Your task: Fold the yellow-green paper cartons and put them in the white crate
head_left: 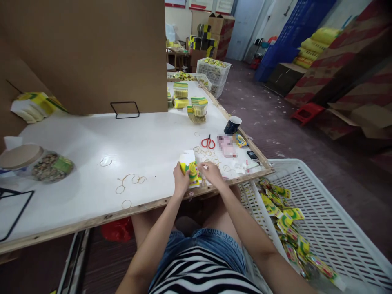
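Observation:
My left hand (181, 179) is closed around a small stack of yellow-and-green printed packets (193, 173) at the table's front edge. A white face of the stack shows at its top. My right hand (212, 173) is beside the stack's right edge, thumb and fingers pinched together; what they hold, if anything, is too small to make out. Thin rubber bands (208, 152) lie loose just beyond the right hand. Red-handled scissors (208, 143) rest behind them.
A dark mug (232, 125), a pixelated pink item (227, 146) and a small black device (252, 155) lie at the right. Bundled packets (199, 107) stand farther back. A cardboard panel (92, 57) rises behind. A white crate (330, 212) with packets stands right; a jar (52, 166) sits left.

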The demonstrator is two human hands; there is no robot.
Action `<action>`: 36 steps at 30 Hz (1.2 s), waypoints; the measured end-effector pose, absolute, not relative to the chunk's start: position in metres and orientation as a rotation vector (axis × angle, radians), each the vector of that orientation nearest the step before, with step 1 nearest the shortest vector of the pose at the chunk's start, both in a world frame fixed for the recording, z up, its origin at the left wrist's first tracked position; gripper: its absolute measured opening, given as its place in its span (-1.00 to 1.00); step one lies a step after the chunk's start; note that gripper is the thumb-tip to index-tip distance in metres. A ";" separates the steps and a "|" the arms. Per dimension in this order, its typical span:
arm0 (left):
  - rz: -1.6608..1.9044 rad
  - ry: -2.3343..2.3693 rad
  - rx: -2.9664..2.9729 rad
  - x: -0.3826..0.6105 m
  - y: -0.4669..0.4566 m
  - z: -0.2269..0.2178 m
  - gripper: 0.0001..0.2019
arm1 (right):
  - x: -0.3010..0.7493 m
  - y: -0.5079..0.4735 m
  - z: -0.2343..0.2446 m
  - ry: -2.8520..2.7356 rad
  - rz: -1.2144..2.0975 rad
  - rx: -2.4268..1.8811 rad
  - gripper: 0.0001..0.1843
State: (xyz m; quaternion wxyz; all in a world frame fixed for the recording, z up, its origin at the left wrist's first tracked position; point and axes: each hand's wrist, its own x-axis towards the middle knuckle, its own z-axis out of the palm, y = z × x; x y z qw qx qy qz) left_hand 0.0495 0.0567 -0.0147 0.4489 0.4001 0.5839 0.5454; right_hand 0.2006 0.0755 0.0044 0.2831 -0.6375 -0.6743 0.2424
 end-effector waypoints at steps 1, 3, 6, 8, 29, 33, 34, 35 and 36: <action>1.342 1.478 1.039 0.052 0.057 -0.019 -0.43 | 0.192 0.071 0.002 -1.843 0.662 -1.706 -0.81; 1.309 1.518 1.126 0.055 0.056 -0.028 -0.36 | 0.180 0.064 -0.003 -1.895 0.655 -1.717 -0.78; 1.235 1.541 1.219 0.053 0.055 -0.038 -0.31 | 0.173 0.054 -0.004 -1.924 0.610 -1.740 -0.70; 1.200 1.549 1.264 0.051 0.056 -0.043 -0.29 | 0.171 0.049 -0.003 -1.941 0.544 -1.761 -0.67; 1.397 1.325 1.123 0.042 0.024 -0.005 -0.30 | 0.176 0.022 0.014 -1.017 0.964 -1.305 -0.68; 1.224 0.841 0.811 0.032 0.005 0.019 -0.40 | 0.176 0.008 0.021 -0.837 1.228 -1.127 -0.69; 1.159 0.754 0.763 0.030 0.001 0.023 -0.42 | 0.175 0.005 0.022 -0.811 1.275 -1.095 -0.69; 1.109 0.684 0.727 0.029 -0.001 0.027 -0.43 | 0.174 0.002 0.023 -0.794 1.314 -1.065 -0.69; 1.074 0.631 0.702 0.028 -0.003 0.030 -0.45 | 0.173 0.000 0.023 -0.786 1.344 -1.040 -0.70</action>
